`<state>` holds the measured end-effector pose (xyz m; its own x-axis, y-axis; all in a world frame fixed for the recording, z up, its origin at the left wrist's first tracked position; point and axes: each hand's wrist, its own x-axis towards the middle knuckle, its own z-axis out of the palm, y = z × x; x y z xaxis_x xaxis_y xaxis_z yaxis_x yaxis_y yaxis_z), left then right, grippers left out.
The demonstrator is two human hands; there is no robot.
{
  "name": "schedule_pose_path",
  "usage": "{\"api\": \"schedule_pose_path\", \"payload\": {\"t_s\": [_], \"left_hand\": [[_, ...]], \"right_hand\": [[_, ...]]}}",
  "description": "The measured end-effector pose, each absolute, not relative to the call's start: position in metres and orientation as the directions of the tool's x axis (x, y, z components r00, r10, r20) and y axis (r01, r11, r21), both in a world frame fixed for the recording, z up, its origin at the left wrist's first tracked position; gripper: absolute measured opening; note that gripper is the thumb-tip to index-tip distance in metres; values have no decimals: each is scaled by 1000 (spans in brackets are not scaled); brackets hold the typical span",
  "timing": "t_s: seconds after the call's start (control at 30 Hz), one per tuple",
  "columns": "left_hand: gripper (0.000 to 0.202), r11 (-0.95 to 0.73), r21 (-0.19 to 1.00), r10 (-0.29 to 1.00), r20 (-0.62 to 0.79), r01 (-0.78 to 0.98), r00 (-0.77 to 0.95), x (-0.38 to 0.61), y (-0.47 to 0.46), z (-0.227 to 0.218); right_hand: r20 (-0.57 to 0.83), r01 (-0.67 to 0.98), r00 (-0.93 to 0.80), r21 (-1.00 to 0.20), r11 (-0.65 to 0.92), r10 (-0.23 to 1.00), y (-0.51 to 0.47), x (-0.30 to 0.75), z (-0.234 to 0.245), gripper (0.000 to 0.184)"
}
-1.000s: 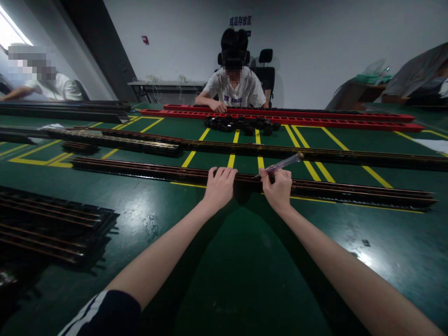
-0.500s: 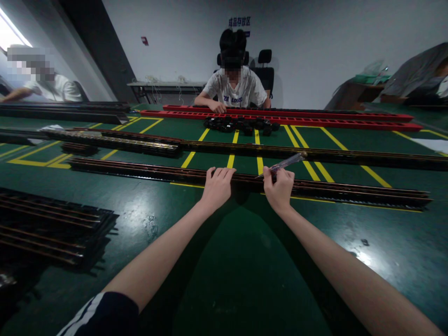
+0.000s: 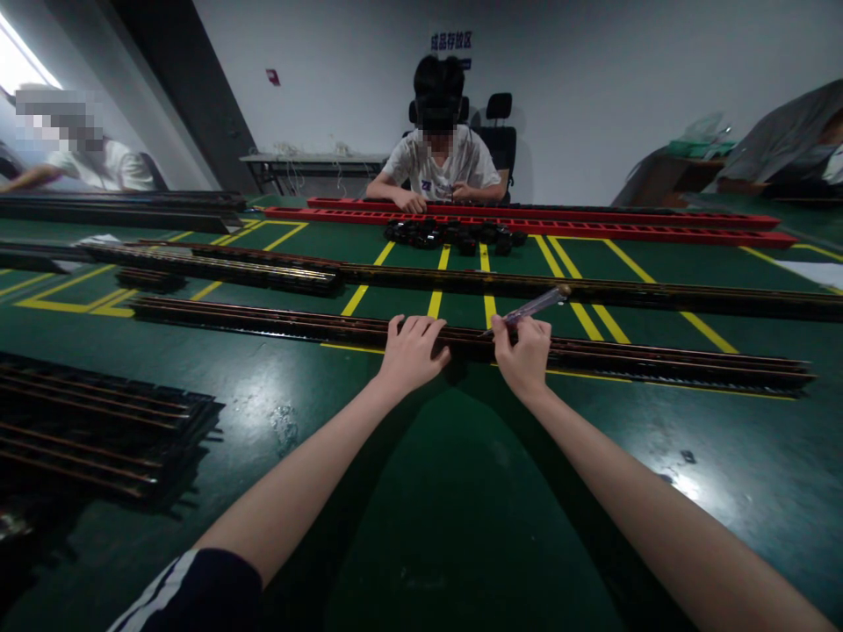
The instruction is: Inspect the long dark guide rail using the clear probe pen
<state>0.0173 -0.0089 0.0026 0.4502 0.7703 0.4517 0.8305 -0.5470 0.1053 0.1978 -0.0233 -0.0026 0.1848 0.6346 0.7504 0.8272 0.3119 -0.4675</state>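
The right hand (image 3: 523, 355) is closed around a clear-handled screwdriver (image 3: 532, 305), its thin shaft angled down to a long black rail (image 3: 678, 362) between the two hands, while the left hand (image 3: 414, 353) has its fingers bent over that rail, though whether it grips cannot be told. Copper-coloured strips run lengthwise along the rail, out past both hands. Beyond the hands lie a heap of black parts (image 3: 454, 235) and slotted red racks (image 3: 659, 230), whose slot contents are too small to tell.
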Motion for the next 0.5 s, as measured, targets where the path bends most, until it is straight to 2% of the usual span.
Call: {"api": "schedule_pose_path", "payload": {"t_s": [0.5], "left_hand": [[36,-507,52,777,459,861,430,21,-9,1]], "right_hand": [[725,799,216,-516,308,654,-25,197,-1,37]]}}
